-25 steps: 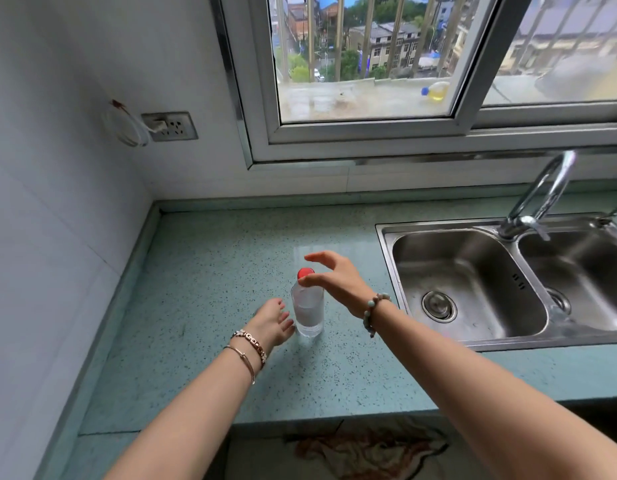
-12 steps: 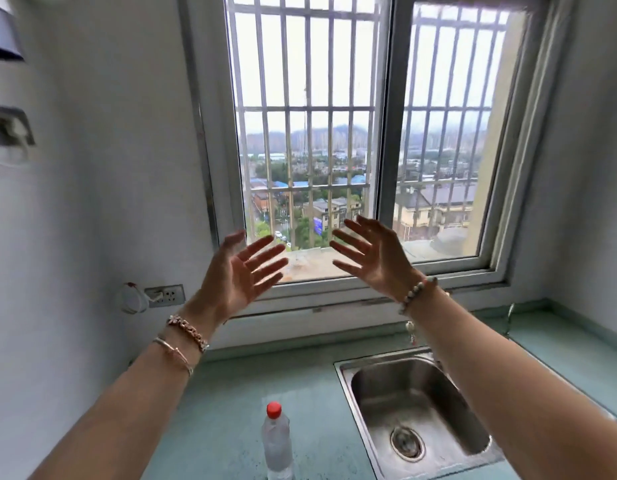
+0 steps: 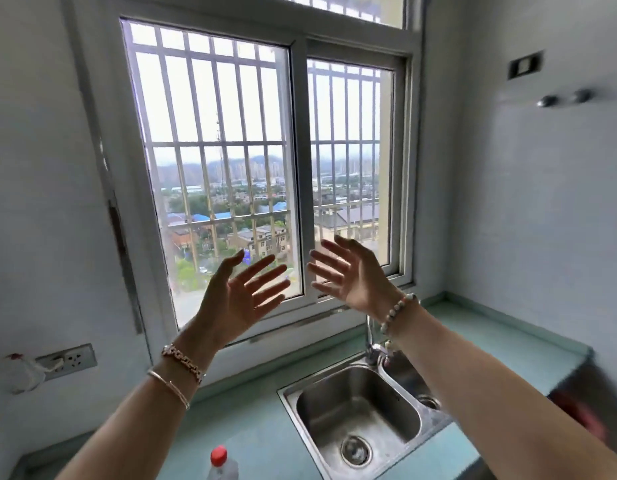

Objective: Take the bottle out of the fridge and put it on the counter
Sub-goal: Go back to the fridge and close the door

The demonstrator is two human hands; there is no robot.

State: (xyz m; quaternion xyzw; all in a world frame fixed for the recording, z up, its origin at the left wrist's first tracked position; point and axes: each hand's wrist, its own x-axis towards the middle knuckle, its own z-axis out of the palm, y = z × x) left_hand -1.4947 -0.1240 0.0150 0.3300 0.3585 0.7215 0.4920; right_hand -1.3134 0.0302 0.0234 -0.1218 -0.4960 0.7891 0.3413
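A clear plastic bottle with a red cap stands upright on the pale green counter, at the bottom edge of the view; only its top shows. My left hand is raised in front of the window, palm inward, fingers spread, holding nothing. My right hand is raised beside it, also with fingers spread and nothing in it. Both hands are well above the bottle and apart from it. The fridge is out of view.
A steel double sink with a tap sits right of the bottle. A barred window fills the wall ahead. A wall socket with a plugged cord is at left. The counter runs on along the right wall.
A second ago both hands were at the bottle on the counter; they have let go and risen in front of the window. The view has tilted up, leaving the bottle at the bottom edge.
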